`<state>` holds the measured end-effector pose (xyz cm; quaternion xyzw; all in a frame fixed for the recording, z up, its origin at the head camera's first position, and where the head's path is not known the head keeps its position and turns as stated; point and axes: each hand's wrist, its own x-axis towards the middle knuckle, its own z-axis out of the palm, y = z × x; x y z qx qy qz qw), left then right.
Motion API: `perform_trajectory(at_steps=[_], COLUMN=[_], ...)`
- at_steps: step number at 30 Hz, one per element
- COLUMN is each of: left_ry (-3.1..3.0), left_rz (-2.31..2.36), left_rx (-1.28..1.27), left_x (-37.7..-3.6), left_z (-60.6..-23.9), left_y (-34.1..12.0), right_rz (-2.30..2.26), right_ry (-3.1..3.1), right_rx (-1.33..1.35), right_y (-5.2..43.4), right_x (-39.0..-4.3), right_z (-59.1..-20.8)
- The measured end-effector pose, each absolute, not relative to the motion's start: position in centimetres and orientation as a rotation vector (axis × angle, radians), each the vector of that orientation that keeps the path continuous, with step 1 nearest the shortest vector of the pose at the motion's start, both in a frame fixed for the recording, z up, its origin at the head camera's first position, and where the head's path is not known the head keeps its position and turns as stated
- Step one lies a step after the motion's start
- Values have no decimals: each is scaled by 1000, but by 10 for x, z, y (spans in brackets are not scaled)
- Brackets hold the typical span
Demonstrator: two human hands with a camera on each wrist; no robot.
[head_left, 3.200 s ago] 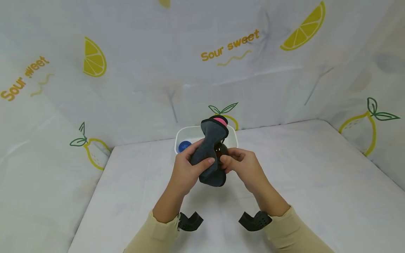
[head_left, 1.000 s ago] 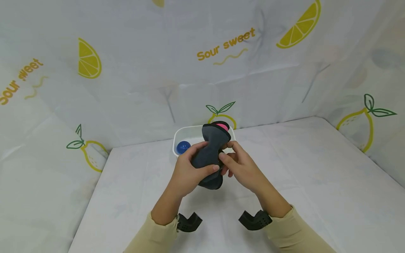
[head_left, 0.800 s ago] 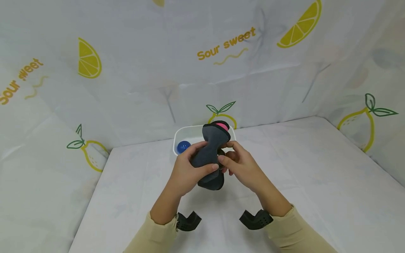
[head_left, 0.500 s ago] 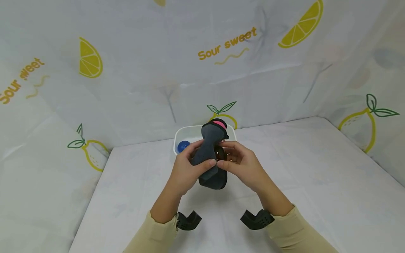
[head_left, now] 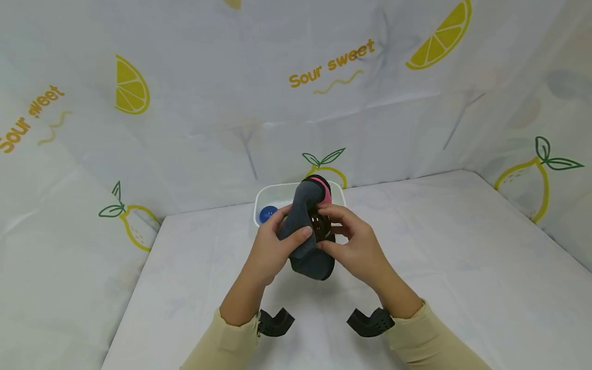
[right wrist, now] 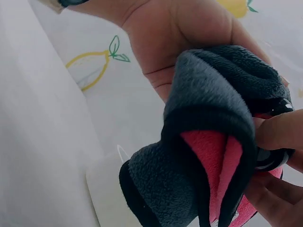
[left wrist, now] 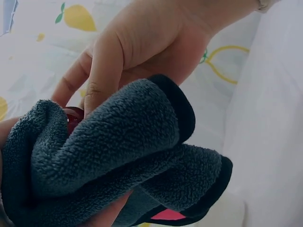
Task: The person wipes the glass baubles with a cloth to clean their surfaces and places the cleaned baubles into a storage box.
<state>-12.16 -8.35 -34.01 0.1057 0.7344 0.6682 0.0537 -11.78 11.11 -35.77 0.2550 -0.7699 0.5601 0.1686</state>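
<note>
A grey-blue fleecy cloth (head_left: 302, 203) with black edging and a pink underside is folded about a dark, glossy, rounded brownish object (head_left: 320, 226). My left hand (head_left: 273, 246) grips the bunched cloth from the left, thumb across its front. From the right, my right hand (head_left: 358, 244) holds the glossy object between thumb and fingers. Its fingers (right wrist: 279, 132) lie at the cloth's opening in the right wrist view. In the left wrist view, only a reddish bit of the object (left wrist: 73, 118) shows; cloth hides the rest, so its exact kind is unclear.
Behind the hands stands a white bin (head_left: 263, 192), partly covered by the cloth. Inside its left end sits a blue ball-like thing (head_left: 268, 213). A white cloth covers the table (head_left: 439, 246), and a lemon-printed sheet (head_left: 208, 128) hangs behind and at both sides.
The cloth has turned and spread at the right, baring more of the glossy object and pink side. My right fingers have opened wider around the object. My left hand keeps its grip.
</note>
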Motion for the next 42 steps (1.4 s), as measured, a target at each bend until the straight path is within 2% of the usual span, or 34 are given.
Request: perform_trajectory(at_steps=[17,35,42], left_ry=[2250,2252,2243], left_rz=[2097,2122,2128], left_rx=[371,398,366], left_x=[-119,-118,-119], left_z=[-341,-340,-341], left_y=[-82,-82,-83], right_rz=[1430,1695,1753], right_ry=[-2256,-2205,-2168], right_rx=[641,591,674], right_y=[112,116,115], right_x=[-118,-120,-119], right_z=[-356,-357,-357])
